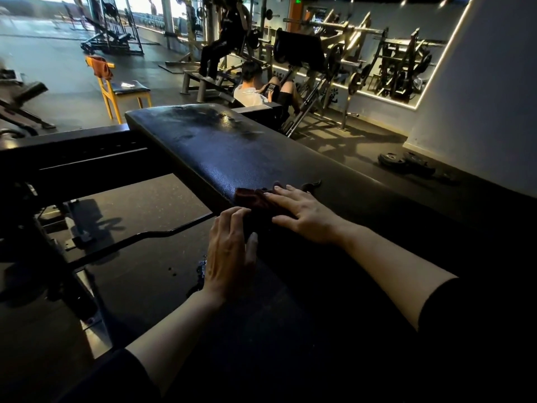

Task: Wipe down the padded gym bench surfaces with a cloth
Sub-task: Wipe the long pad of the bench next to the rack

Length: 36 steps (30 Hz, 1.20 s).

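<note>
A black metal frame bar (72, 158) runs along the left of a dim gym, with a yellow wooden chair (116, 91) draped in an orange towel on the far floor behind it. At centre, a long black padded leather bench (220, 149) stretches from near to far, its far end glistening wet. A person's left hand (229, 251) rests flat on the near left edge of the pad, fingers (232, 219) straight and slightly apart, their tips touching the near edge of a dark maroon folded cloth (251, 197). The cloth lies on the pad about midway along, toward its left edge. The right hand (302, 212) presses down on the cloth from the right, fingers spread and straight, palm over the fabric. Beyond the bench, a seated person in a white shirt (250, 94) looks at a phone beside weight machines. Two black weight plates (406, 162) lie on the floor at far right, near a pale wall.
</note>
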{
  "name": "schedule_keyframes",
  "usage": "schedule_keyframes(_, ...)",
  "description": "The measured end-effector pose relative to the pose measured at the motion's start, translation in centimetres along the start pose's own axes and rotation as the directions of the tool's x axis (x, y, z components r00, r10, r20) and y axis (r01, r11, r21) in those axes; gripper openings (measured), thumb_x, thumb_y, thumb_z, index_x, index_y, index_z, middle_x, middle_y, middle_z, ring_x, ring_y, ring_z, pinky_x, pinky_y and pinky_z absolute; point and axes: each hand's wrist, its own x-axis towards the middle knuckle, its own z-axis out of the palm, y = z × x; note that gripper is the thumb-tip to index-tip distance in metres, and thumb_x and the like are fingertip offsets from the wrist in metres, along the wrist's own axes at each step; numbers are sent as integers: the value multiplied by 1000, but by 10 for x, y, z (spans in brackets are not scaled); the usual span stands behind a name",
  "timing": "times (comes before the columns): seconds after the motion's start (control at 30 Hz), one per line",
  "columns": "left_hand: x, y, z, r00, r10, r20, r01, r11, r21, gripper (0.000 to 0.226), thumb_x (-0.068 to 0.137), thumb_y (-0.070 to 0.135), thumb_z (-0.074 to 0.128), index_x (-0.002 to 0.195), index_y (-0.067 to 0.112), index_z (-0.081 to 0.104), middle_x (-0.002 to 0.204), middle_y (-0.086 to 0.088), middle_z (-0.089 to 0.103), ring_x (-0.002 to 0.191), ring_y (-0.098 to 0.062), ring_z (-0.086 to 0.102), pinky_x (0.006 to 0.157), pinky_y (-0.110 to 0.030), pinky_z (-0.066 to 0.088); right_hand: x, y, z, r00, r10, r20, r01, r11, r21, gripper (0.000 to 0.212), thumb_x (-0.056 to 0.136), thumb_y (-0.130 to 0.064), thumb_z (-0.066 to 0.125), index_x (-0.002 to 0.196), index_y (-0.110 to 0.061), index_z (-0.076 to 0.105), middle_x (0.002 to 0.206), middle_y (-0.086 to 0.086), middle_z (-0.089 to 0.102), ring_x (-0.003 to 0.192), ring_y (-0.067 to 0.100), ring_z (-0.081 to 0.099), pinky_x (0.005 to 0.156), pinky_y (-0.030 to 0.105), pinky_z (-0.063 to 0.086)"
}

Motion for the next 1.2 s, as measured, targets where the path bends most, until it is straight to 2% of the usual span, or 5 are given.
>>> schedule_keyframes(0.27, -7, 6, 4, 999, 38, -5, -38, 998, -58, 39, 92, 30, 43, 123, 8, 48, 121, -9, 49, 109, -22, 48, 92, -38, 44, -27, -6, 10, 996, -88, 33, 92, 984, -152, 59, 98, -46, 41, 143, -56, 5, 160, -6, 9, 146, 17, 6, 120, 39, 9)
schedule_keyframes(0.63, 18, 6, 4, 963, 264, 47, -263, 965, -20, 28, 93, 27, 48, 99, 8, 66, 111, -12, 57, 107, -26, 51, 90, -46, 48, -50, 7, 2, 991, -103, -90, 114, 985, 127, 61, 92, -2, 44, 138, -42, 42, 157, -12, 20, 143, 7, 13, 115, 30, 9)
schedule_keyframes(0.87, 36, 11, 13, 923, 365, 123, -368, 930, 7, 25, 94, 26, 50, 100, 13, 70, 106, -3, 66, 109, -20, 57, 107, -43, 34, -2, 96, -29, 875, 404, -266, -377, 915, 146, 59, 91, 3, 35, 144, -24, 40, 157, 4, 24, 145, 20, 17, 117, 26, 8)
schedule_keyframes(1.1, 63, 36, 28, 913, 364, 182, -369, 929, -7, 32, 91, 28, 44, 99, 12, 71, 103, -3, 67, 101, -16, 53, 99, -40, 44, -43, 57, -8, 966, 97, -238, -74, 992, 104, 55, 90, 4, 42, 134, -28, 52, 154, -6, 29, 142, 11, 23, 116, 26, 10)
schedule_keyframes(1.2, 69, 44, 40, 913, 346, 214, -350, 936, -21, 32, 92, 30, 45, 101, 13, 71, 105, -1, 67, 102, -19, 55, 94, -35, 44, -53, 87, -20, 958, 162, -235, -146, 986, 85, 62, 83, 10, 41, 133, -24, 54, 153, -3, 32, 142, 14, 26, 117, 26, 13)
